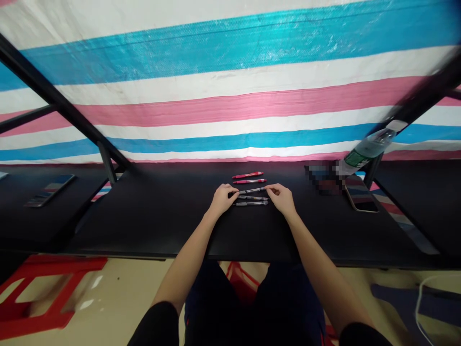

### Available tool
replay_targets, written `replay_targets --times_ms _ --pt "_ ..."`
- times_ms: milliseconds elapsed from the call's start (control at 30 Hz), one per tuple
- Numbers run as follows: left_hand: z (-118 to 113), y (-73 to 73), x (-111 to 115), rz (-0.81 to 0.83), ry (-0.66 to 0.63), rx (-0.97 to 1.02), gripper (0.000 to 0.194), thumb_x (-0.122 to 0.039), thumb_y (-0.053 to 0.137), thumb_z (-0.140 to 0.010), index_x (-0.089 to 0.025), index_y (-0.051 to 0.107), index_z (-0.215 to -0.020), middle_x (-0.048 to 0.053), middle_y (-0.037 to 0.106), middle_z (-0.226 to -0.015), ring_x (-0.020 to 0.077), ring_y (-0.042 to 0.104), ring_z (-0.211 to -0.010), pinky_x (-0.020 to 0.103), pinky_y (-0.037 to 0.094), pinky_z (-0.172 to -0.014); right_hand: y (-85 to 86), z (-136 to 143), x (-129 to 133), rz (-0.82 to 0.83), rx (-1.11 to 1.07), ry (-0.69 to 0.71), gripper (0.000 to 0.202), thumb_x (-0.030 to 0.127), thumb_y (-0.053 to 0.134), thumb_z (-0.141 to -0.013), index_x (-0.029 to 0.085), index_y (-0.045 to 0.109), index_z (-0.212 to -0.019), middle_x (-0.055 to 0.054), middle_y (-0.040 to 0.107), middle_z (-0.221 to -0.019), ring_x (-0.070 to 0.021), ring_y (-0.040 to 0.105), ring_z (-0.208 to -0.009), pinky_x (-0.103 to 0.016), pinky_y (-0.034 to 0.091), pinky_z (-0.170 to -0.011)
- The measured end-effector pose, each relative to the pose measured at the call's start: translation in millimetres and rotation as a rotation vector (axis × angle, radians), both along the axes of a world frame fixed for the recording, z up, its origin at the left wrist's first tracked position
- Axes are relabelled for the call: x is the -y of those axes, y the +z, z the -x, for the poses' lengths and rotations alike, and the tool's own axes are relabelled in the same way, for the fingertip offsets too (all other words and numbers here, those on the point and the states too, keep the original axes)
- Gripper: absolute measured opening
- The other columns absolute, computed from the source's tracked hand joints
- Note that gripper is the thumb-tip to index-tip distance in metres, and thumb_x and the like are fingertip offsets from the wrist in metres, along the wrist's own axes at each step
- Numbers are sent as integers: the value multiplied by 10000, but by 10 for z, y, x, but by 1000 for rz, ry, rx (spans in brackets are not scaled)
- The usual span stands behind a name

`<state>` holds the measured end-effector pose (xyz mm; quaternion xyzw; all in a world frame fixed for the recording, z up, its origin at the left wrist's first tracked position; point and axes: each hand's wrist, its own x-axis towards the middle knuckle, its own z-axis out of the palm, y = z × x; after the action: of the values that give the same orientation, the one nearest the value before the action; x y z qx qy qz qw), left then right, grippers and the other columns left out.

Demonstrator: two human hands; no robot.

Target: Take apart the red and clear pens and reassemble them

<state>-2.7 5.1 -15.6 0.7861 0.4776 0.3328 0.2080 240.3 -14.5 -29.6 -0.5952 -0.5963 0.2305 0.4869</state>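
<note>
My left hand [223, 198] pinches the left end of a dark-and-clear pen [252, 191], and my right hand [281, 197] has its fingertips closed at the same pen's right end. This pen lies slightly slanted, its right end farther from me. Just nearer to me are a second dark pen [253, 197] and a grey-black pen [251, 203], lying side by side. Beyond my hands lie two red pens, one [249, 181] closer and one [248, 175] farther. The fingers partly cover the ends of the held pen.
On the right of the black table [144, 226] stand a tilted-looking water bottle [369, 150] and a phone [361, 194], beside a blurred-out patch. Another phone [50, 191] lies on the left table. Striped sheeting [230, 110] hangs behind; a red stool [61, 298] stands lower left.
</note>
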Motion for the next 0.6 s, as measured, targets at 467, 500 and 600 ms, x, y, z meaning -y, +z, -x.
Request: replay_targets --times_ms 467,500,600 --pt "-3 -28 -26 -42 116 102 237 -270 522 -896 -197 713 -1015 98 651 -1103 225 596 -1036 382 464 -942 -109 -22 -51 -137 183 16 315 323 496 -847 200 660 -1085 -139 651 -1139 -292 566 -1099 -494 436 -969" --pt "-1 -34 -29 -34 120 104 244 -272 523 -897 -200 709 -1037 100 647 -1145 234 587 -1075 399 457 -967 -134 -21 -61 -132 203 28 339 327 488 -854 198 644 -1126 -146 640 -1188 -301 552 -1146 -517 401 -1015" --pt "-1 -47 -34 -19 115 91 257 -268 524 -899 -199 702 -1070 106 642 -1204 256 555 -1155 443 428 -1020 -191 -12 -78 -85 266 52 394 345 473 -865 200 607 -1206 -158 606 -1279 -328 507 -1241 -577 311 -1082"
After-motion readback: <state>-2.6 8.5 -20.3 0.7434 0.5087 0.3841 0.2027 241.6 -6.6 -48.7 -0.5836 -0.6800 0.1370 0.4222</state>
